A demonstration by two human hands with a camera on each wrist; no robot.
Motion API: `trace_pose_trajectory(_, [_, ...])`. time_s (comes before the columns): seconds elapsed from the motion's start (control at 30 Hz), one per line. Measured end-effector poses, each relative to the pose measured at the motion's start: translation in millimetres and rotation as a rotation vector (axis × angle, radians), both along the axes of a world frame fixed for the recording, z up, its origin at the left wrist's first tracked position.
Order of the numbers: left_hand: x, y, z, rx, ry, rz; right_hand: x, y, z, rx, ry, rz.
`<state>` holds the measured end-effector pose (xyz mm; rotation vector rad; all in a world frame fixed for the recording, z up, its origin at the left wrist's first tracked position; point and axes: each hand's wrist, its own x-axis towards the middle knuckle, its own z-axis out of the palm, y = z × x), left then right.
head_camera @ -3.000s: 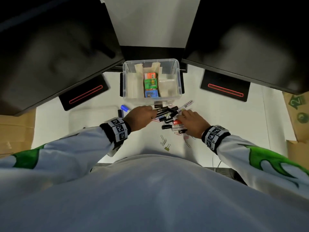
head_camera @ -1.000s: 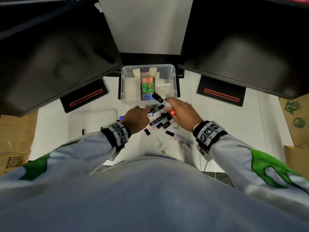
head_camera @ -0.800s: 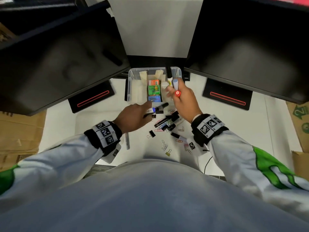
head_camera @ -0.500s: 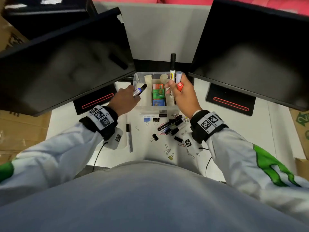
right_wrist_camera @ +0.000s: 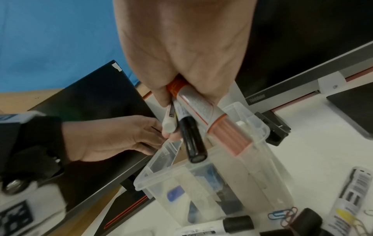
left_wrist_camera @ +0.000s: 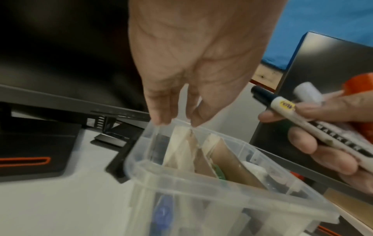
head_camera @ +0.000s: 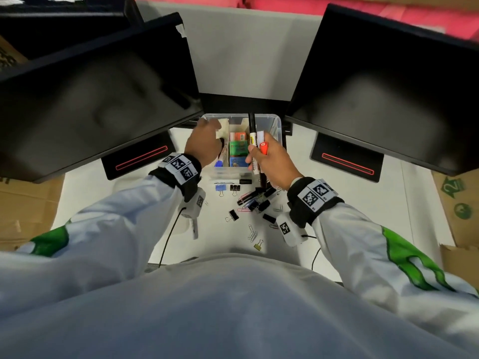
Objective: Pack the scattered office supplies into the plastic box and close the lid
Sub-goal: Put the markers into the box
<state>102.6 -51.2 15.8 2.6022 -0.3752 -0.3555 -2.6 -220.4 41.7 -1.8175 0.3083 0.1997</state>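
Clips [head_camera: 251,211] and pens lie scattered on the white worktop [head_camera: 350,203] nearest the person. Beyond, at 12 o'clock, stands the clear box [head_camera: 277,125]. The right hand [head_camera: 272,161] grips a bundle of markers [head_camera: 255,141] over its 3 o'clock side; the left hand [head_camera: 204,143], fingers relaxed and empty, hangs over its 9 o'clock compartment, where a blue-capped marker [right_wrist_camera: 175,194] lies.

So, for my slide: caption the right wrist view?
Right hand holds three markers above the clear plastic box.

One plastic box [head_camera: 276,125], two monitors [head_camera: 98,89], three markers [right_wrist_camera: 193,127] in the right hand [head_camera: 272,161] (loose clips uncountable)
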Motion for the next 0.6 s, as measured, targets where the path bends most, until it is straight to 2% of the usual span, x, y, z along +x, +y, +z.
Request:
trace_pose_trajectory(0.07, [-1, 16, -4, 0.014, -0.076, 0.085, 9, 4, 4, 0.05, 0.082, 0.008])
trace_pose_trajectory(0.1, [-2, 23, -7, 0.044, -0.051, 0.124, 16, 7, 5, 0.079, 0.13, 0.028])
trace_pose_trajectory(0.2, [-10, 36, -20, 0.129, 0.223, 0.132, 49, 24, 2, 0.055, 0.259, 0.129])
trace_pose_trajectory(0.27, [-14, 39, -27, 0.102, 0.309, 0.147, 71, 38, 2, -0.099, 0.326, 0.237])
trace_pose_trajectory(0.37, [-16, 41, -35, 0.058, 0.307, 0.147, 98, 56, 7, -0.494, 0.345, 0.416])
trace_pose_trajectory(0.43, [-15, 42, -35, 0.074, 0.277, 0.14, 113, 65, 5, -0.65, 0.335, 0.457])
trace_pose_trajectory(0.53, [-15, 45, -31, 0.114, 0.227, 0.135, 129, 75, -3, -0.794, 0.284, 0.413])
trace_pose_trajectory(0.6, [-15, 45, -30, 0.093, 0.203, 0.104, 137, 80, -7, -0.791, 0.3, 0.32])
